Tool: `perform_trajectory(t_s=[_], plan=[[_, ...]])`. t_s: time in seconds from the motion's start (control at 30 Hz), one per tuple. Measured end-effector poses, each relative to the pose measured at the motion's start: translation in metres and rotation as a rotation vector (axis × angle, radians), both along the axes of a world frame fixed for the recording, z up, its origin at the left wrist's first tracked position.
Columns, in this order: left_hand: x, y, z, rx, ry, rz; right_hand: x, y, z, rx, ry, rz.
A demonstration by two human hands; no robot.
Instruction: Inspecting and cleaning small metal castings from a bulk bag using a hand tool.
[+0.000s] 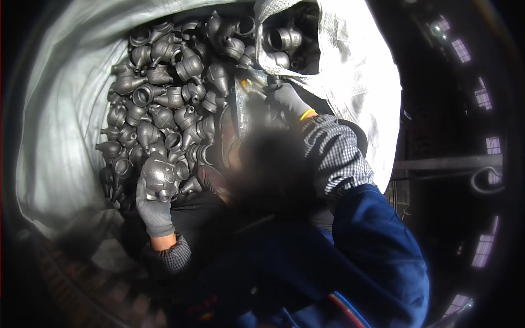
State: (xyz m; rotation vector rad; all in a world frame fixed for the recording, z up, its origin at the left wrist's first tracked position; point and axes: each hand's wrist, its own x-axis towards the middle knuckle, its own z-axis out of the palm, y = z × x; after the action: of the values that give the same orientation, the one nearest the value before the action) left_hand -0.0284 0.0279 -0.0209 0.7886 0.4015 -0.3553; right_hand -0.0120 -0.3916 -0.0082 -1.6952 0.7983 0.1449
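My left hand (155, 213), in a grey glove, grips a grey metal casting (162, 174) from its near left side. The casting has a rounded body with a short pipe stub facing me. My right hand (290, 101), also gloved, has its fingers curled at the edge of a flat greyish sheet (242, 104). A pale, blurred object with an orange spot (244, 83) shows by its fingertips. What the right hand holds is too blurred to make out. Beside both hands lies a heap of similar hollow metal castings (164, 98).
A large white woven bag (71, 126) surrounds the heap, its wall high on the left. On the right a folded white flap (350, 60) has an opening with more castings (285, 39) showing through. A dark blur covers the middle. Brickwork (82, 279) shows at lower left.
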Motion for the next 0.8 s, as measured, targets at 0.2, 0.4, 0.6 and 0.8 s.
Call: perform_trajectory(t_s=[0.2,0.4,0.6,0.8], plan=[[-0.002,-0.013,0.017,-0.123,0.077,0.065,-0.041,0.084,0.086,0.202,-0.208,0.441],[0.000,-0.011,0.008,-0.317,-0.089,0.011,-0.076,0.168,0.096,0.298,-0.299,0.565],[-0.007,-0.011,0.032,-0.623,0.015,0.006,-0.077,0.198,0.083,0.081,-0.461,0.598],[-0.008,-0.006,0.018,-0.738,-0.180,-0.070,-0.076,0.210,0.084,-0.069,-0.485,0.606]])
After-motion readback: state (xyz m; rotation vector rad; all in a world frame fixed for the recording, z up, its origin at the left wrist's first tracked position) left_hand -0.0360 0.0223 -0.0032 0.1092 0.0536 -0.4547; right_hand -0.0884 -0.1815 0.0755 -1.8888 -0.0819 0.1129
